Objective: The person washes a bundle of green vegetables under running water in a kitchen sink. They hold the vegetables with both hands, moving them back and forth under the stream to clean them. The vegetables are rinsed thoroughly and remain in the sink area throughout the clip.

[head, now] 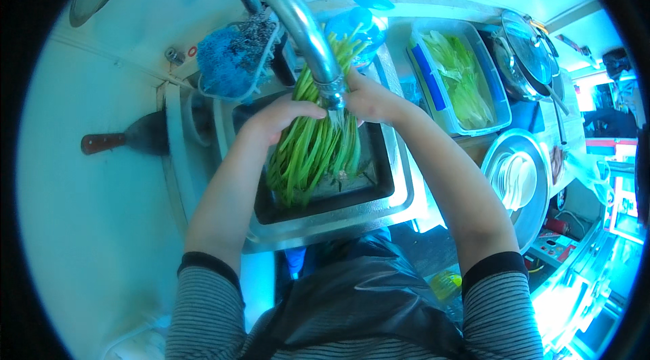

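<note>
A thick bundle of long green vegetable stalks [310, 157] is held between both my hands over a stainless steel sink [406, 192]. My left hand [277, 118] wraps around the left side of the bundle, thumb across the front. On the other side, my right hand [373, 101] grips it, its fingers partly hidden by the stalks. Above them curves a metal faucet [299, 19], and water [335, 118] runs from its spout onto the greens. The lower ends hang into the basin, and the upper ends stick out behind the faucet.
Behind the sink are a plastic basket with blue scrubbers [221, 63] and a blue bottle [363, 30]. To the right stand a plastic box [487, 129] of leafy greens, a glass-lidded pot [523, 55] and a metal basin [538, 218] with white dishes. A scraper [144, 134] is at the left wall.
</note>
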